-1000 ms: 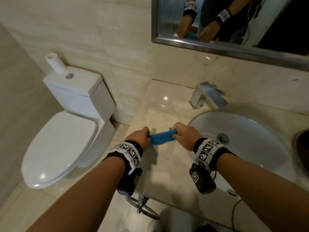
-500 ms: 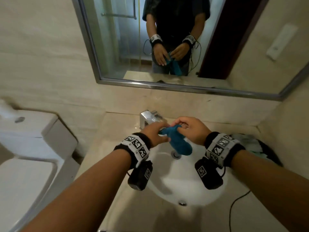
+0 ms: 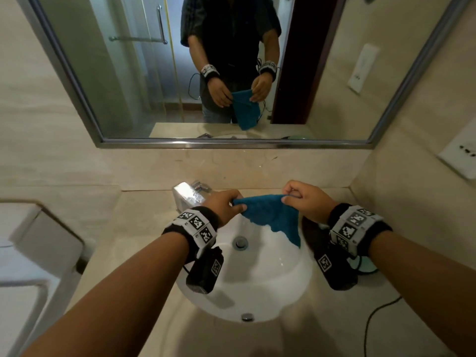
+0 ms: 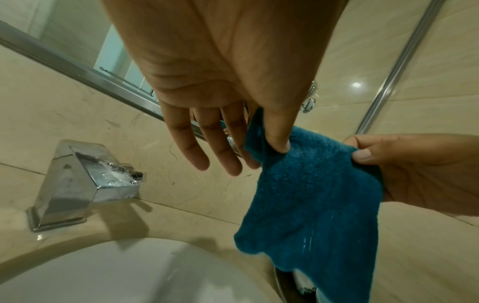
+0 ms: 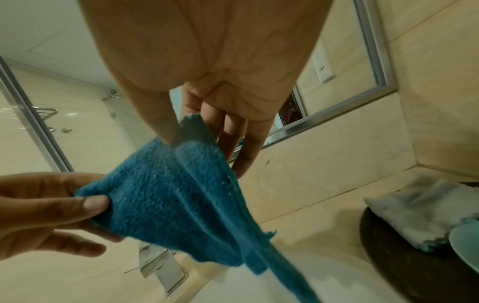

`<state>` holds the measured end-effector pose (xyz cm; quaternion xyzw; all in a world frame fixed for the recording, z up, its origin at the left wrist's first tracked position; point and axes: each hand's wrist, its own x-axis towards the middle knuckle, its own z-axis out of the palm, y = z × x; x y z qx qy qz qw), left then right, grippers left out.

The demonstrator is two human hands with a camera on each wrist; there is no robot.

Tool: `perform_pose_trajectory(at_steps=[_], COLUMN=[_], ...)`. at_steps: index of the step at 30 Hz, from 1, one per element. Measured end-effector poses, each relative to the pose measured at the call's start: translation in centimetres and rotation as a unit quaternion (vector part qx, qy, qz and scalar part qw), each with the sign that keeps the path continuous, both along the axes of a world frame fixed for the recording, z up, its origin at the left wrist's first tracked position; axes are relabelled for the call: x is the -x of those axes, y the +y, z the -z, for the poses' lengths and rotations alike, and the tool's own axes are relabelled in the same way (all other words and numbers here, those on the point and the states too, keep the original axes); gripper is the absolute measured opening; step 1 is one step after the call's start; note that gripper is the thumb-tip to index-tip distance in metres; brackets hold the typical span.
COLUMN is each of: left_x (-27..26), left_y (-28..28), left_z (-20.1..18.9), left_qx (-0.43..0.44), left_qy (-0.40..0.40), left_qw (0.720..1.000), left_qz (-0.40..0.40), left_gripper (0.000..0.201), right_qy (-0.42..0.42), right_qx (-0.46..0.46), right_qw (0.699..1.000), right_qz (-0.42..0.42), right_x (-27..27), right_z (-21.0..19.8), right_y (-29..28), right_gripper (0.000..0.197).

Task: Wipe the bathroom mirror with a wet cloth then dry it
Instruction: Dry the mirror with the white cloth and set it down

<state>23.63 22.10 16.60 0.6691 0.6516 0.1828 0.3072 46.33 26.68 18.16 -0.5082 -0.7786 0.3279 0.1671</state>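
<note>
- Bathroom: beige marble-look wall tiles, matching counter (image 3: 144, 228), white round basin (image 3: 257, 292) sunk into it.
- Mirror (image 3: 128, 73): metal-framed, on wall above counter; reflects a person in dark clothing, a glass shower door and a dark door frame.
- Writing: no brand or legible text anywhere; only black-and-white square code markers on both wristbands and on the wrist cameras.
- Cloth (image 3: 273, 215): blue-teal, fuzzy terry nap, unevenly frayed edge; stretched between both hands over back of basin, lower part hanging in folds to a point; droplets visible on it in wrist views.
- Left hand (image 3: 224, 204): thumb and forefinger pinching one top corner of cloth; other three fingers (image 4: 204, 147) straight and free.
- Right hand (image 3: 306, 199): thumb and forefinger pinching opposite top corner; remaining fingers (image 5: 228, 127) loosely extended behind cloth.
- Tap (image 3: 190, 194): chrome, angular, on counter behind basin, just left of left hand; wet on top.
- Drain (image 3: 240, 242): chrome, centre of basin; overflow hole at near rim.
- Tray (image 5: 414, 266): dark, round, on counter right of basin; holds a folded pale grey cloth (image 5: 420, 209) and a pale green dish (image 5: 466, 246).
- Toilet cistern (image 3: 33, 240): white, left of counter.
- Wall socket (image 3: 461, 153): white, on right wall.
</note>
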Motion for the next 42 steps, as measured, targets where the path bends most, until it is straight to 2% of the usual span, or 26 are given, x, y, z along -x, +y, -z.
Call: perform_pose_trajectory(at_steps=[3,5,7,10,12,14,17,19,22,25,27,28,29,31,33,36,40,41,42], left_x=[-0.3,-0.3,-0.3,-0.3,-0.4,-0.4,-0.6,-0.9,-1.5,-1.6,-1.6,-1.5,-1.5,-1.2,-0.8,-0.2,-0.5,-0.8,-1.1], left_y=[0.2,0.2,0.2,0.0,-0.2,-0.3,-0.7,-0.7,-0.7,-1.1,-1.1,-1.0,-0.9,-0.5,-0.2,0.1,0.8,1.0,1.3], left_z=[0.4,0.4,0.2,0.1,0.3,0.8,1.3,1.6,2.0,2.0,1.9,1.8,1.8,1.7,1.6,1.5,1.9,2.0,2.2], left_qx=[0.004,0.002,0.013,0.033,0.059,0.082,0.073,0.063,0.071,0.073,0.059,0.052,0.049,0.042,0.02,0.005,0.018,0.021,0.024], left_qy=[-0.03,-0.063,-0.12,-0.213,-0.263,-0.288,-0.231,-0.236,-0.272,-0.254,-0.247,-0.248,-0.253,-0.25,-0.216,-0.16,-0.113,-0.11,-0.11], left_qw=[1.0,0.998,0.992,0.972,0.957,0.949,0.966,0.965,0.952,0.958,0.962,0.962,0.961,0.963,0.972,0.981,0.989,0.989,0.99], left_qz=[-0.007,-0.017,-0.044,-0.091,-0.104,-0.101,-0.086,-0.098,-0.12,-0.106,-0.101,-0.1,-0.101,-0.097,-0.094,-0.106,-0.099,-0.096,-0.091], left_gripper=[0.006,0.005,0.002,0.003,0.017,0.046,0.087,0.093,0.082,0.063,0.038,0.023,0.018,0.02,0.018,0.027,0.007,0.003,0.009], right_qy=[-0.009,0.003,0.011,0.006,0.017,0.045,0.069,0.096,0.134,0.079,0.051,0.065,0.098,0.149,0.133,0.042,-0.115,-0.129,-0.13], right_qx=[0.001,0.018,0.038,0.019,0.005,0.008,0.031,0.061,0.086,0.034,0.028,0.054,0.101,0.196,0.222,0.168,0.042,0.029,0.023], right_qw=[1.0,1.0,0.999,0.999,1.0,0.999,0.997,0.993,0.987,0.996,0.998,0.996,0.989,0.969,0.966,0.984,0.991,0.99,0.99], right_qz=[-0.006,-0.019,-0.032,-0.031,-0.016,-0.011,-0.016,-0.01,-0.011,-0.011,0.019,0.033,0.038,0.016,-0.024,-0.045,-0.05,-0.05,-0.05], right_x=[0.1,0.3,0.6,1.1,1.4,1.7,2.0,2.2,2.4,2.4,2.2,2.0,1.9,1.6,1.5,1.4,0.6,0.3,-0.1], right_z=[0.2,0.2,0.2,0.2,0.2,0.2,0.1,0.2,0.1,0.5,0.9,1.1,1.3,1.4,1.3,1.4,2.0,2.1,2.2], right_y=[0.2,0.3,0.5,0.4,0.3,0.2,0.0,0.0,0.0,0.5,0.8,1.0,1.0,1.0,1.0,1.2,1.2,1.1,1.2], right_gripper=[0.002,0.009,0.012,0.01,0.009,0.01,0.011,0.012,0.011,0.012,0.011,0.014,0.023,0.053,0.07,0.057,0.026,0.018,0.013])
